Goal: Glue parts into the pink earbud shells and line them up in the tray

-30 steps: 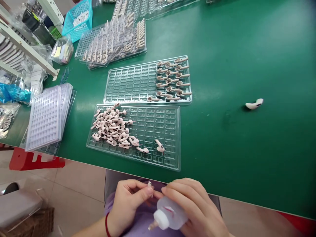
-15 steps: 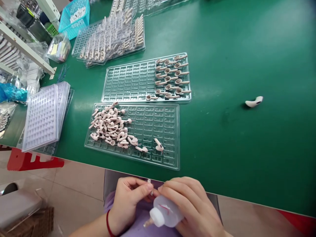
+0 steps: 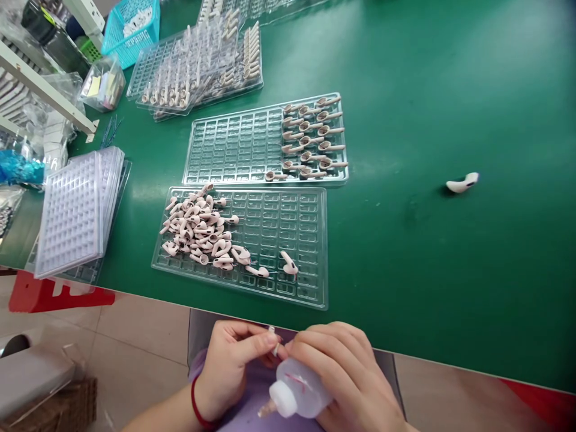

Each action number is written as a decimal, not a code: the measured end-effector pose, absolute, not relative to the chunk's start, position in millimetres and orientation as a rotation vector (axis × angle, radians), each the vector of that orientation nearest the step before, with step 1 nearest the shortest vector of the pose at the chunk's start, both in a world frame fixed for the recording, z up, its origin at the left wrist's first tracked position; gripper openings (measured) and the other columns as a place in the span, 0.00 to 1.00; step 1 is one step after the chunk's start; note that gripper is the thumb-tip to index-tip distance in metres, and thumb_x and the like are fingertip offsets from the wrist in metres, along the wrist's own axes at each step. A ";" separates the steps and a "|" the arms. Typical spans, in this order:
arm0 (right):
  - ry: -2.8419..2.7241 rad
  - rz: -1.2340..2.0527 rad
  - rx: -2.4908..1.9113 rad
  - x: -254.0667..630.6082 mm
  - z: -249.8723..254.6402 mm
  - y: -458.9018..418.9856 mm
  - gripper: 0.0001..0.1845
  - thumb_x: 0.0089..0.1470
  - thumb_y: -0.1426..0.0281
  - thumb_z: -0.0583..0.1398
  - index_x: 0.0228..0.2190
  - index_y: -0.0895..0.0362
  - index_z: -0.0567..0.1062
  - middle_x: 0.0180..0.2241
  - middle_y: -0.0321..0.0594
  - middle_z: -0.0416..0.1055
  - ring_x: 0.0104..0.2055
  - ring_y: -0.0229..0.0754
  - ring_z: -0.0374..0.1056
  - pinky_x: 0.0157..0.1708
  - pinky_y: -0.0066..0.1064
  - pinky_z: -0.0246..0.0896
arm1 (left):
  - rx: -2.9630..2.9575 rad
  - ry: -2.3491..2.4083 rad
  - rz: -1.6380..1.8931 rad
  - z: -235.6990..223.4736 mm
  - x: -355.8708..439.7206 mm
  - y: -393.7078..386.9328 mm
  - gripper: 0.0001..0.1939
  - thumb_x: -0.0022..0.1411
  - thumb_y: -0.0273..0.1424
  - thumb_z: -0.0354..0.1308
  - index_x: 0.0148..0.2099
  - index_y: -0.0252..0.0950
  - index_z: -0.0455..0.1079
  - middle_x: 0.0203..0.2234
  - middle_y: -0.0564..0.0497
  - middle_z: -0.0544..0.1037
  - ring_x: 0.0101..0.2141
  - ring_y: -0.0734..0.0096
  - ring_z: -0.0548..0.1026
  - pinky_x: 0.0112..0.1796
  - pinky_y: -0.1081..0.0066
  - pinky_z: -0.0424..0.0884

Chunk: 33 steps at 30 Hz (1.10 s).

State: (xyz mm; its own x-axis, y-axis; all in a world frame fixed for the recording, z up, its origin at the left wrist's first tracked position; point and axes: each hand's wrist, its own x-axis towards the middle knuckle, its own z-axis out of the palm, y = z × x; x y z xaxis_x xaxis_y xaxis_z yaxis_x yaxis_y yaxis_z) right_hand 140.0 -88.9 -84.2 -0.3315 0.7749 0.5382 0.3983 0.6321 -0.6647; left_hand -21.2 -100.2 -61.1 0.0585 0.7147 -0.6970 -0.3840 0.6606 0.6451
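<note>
My left hand (image 3: 227, 363), with a red band at the wrist, pinches a small white earbud piece (image 3: 272, 330) between thumb and forefinger; the fingers hide most of it. My right hand (image 3: 346, 372) is wrapped round a translucent squeeze bottle (image 3: 306, 393). Its white cap and narrow tip (image 3: 267, 410) point down to the left, away from the earbud piece. The right fingertips are close beside the left ones; whether they touch the piece I cannot tell. Both hands are at the table's front edge. Beyond them, a clear tray (image 3: 310, 252) carries a heap of white earbud shells (image 3: 202, 228).
A second clear tray (image 3: 234, 144) holds earbud shells in rows at its right end. Filled trays (image 3: 180, 72) are stacked behind. One earbud shell (image 3: 462, 182) lies alone on the green table (image 3: 432, 270). White trays (image 3: 72, 210) and a blue basket (image 3: 153, 36) are at left.
The bottle has tipped slightly, its tip shifting a little to the left. Both hands keep their grips, and the trays and shells stay put.
</note>
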 end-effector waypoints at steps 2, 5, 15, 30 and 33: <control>-1.950 0.535 -0.929 139.5 -83.4 -89.2 0.07 0.58 0.80 0.56 0.37 0.62 0.73 0.30 0.43 0.75 0.34 0.41 0.67 0.38 0.37 0.58 | 0.299 1.257 0.850 -60.1 -20.6 -99.4 0.09 0.50 0.32 0.71 0.23 0.31 0.80 0.19 0.49 0.78 0.21 0.76 0.69 0.28 0.75 0.64; -1.939 0.545 -0.942 139.0 -82.4 -89.5 0.08 0.58 0.80 0.55 0.37 0.61 0.73 0.30 0.42 0.76 0.34 0.41 0.69 0.38 0.37 0.58 | 0.260 1.268 0.843 -60.3 -19.7 -98.8 0.11 0.48 0.34 0.72 0.23 0.31 0.79 0.19 0.49 0.78 0.21 0.75 0.69 0.28 0.74 0.64; -1.953 0.540 -0.953 140.2 -77.4 -86.0 0.13 0.54 0.83 0.55 0.38 0.59 0.73 0.30 0.39 0.78 0.31 0.40 0.72 0.37 0.36 0.60 | 0.194 1.262 0.885 -61.8 -15.9 -100.2 0.12 0.46 0.36 0.73 0.24 0.30 0.80 0.19 0.48 0.78 0.22 0.75 0.69 0.28 0.74 0.63; -1.917 0.489 -0.978 136.1 -79.4 -88.4 0.09 0.55 0.81 0.57 0.37 0.59 0.72 0.29 0.39 0.76 0.31 0.39 0.69 0.37 0.36 0.60 | 0.203 1.224 0.857 -64.1 -22.1 -97.7 0.13 0.45 0.35 0.74 0.25 0.30 0.79 0.21 0.47 0.79 0.22 0.75 0.71 0.27 0.75 0.65; -1.913 0.477 -0.951 136.8 -80.9 -87.7 0.08 0.57 0.81 0.57 0.37 0.58 0.72 0.29 0.39 0.77 0.31 0.39 0.70 0.37 0.36 0.62 | 0.336 1.239 0.804 -66.0 -28.1 -99.9 0.13 0.48 0.38 0.73 0.28 0.31 0.81 0.24 0.46 0.81 0.24 0.73 0.73 0.29 0.74 0.68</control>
State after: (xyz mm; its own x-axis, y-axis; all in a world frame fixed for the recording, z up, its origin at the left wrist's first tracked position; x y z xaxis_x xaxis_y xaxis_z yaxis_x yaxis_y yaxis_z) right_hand 136.8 -87.7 -80.9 -0.2812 0.7772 0.5629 0.4223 0.6269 -0.6547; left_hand -28.1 -99.9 -66.0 0.1027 0.7012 -0.7055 -0.3583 0.6877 0.6314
